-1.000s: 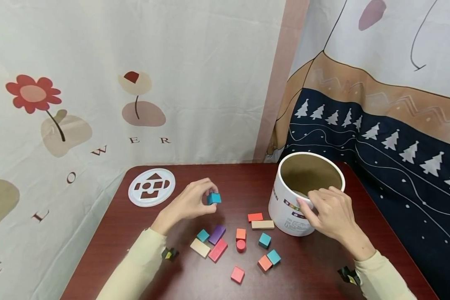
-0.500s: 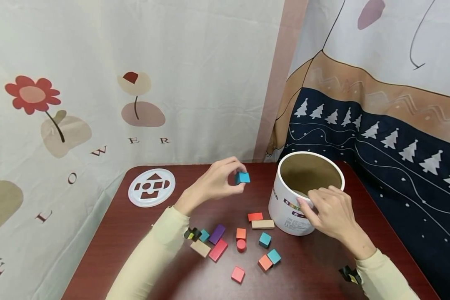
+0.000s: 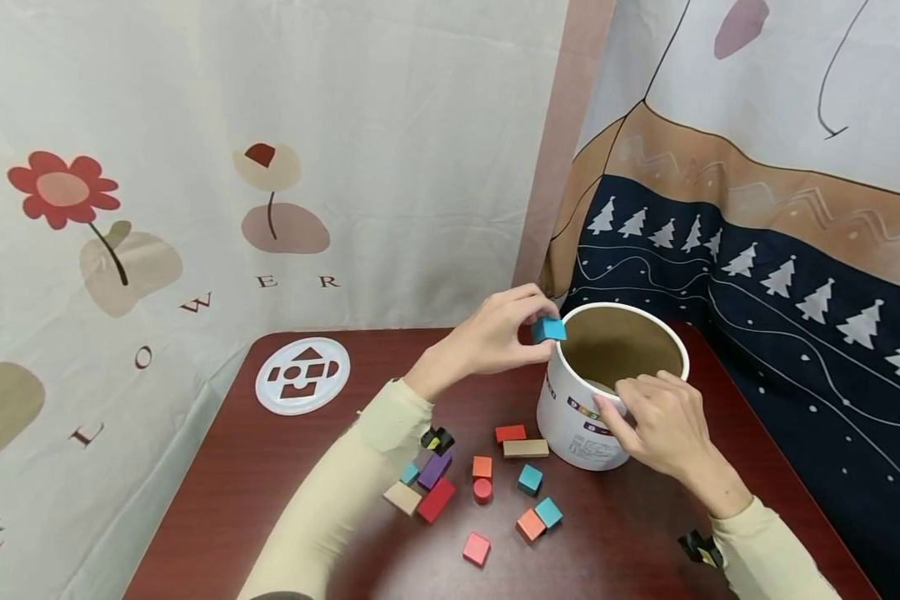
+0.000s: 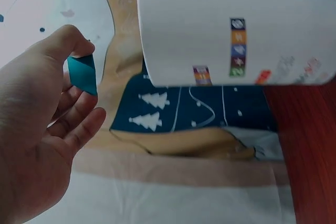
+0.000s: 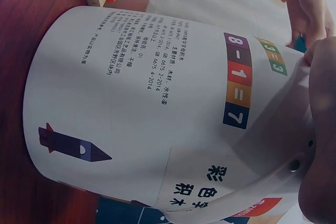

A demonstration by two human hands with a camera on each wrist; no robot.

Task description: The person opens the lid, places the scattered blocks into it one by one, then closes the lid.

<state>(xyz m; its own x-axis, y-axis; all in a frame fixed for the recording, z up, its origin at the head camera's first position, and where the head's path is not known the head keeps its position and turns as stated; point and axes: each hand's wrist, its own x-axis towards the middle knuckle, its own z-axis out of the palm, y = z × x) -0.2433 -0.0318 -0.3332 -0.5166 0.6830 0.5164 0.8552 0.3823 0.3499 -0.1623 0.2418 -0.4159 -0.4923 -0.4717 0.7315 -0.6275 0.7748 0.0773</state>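
Blue cube (image 3: pixel 548 330): we find it aloft beside the left side of the bucket's (image 3: pixel 558 417) rim; the left-wrist view shows a gap between the two. Left hand (image 3: pixel 498 335): fingers pinching the cube. Right hand (image 3: pixel 663 425): fingers bent over the near rim, thumb on the outer wall, gripping it; fingertips inside we cannot make out. Bucket stands mouth up by the far right corner of the worktop (image 3: pixel 217 467). Loose blocks (image 3: pixel 437 501) lie scattered toward the near edge; a white cut-out disc (image 3: pixel 272 393) lies at the far left corner.

Step in hand, we judge: bringing the cube to the bucket's mouth. Next move seems to call for clearing the rim, then loosening the pinch while the right hand steadies the wall.
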